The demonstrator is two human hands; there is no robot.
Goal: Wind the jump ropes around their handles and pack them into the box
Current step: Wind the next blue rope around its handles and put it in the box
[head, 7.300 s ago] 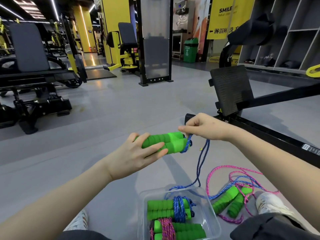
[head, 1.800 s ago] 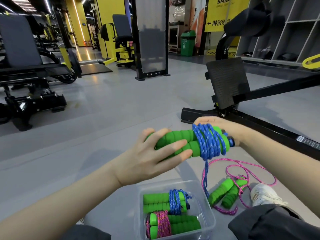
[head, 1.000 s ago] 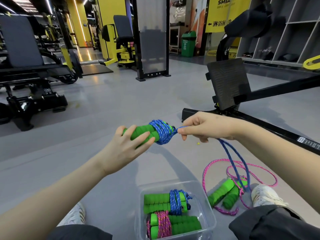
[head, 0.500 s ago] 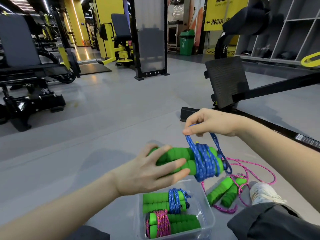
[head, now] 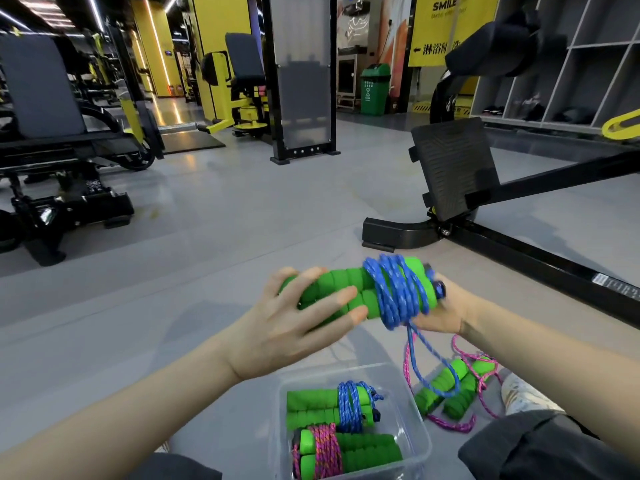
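Blue jump rope point(head: 398, 292) coiled around paired green foam handles point(head: 341, 292), tail dangling

The right hand point(head: 441, 315) sits behind the green handles point(head: 341, 289) and the blue rope point(head: 398, 292) wound on them, so only its heel and wrist show; its fingers are hidden, and how they hold cannot be told. The left hand point(head: 287, 329) covers the handles' left ends. The rope's lowest loops are smeared with blur. The near wall of the clear box point(head: 417, 410) is cut off by the picture's bottom edge. A white shoe point(head: 523, 401) is half hidden behind a dark trouser knee point(head: 547, 448). The label point(head: 614, 287) on the black machine bar point(head: 540, 258) is too small to read.
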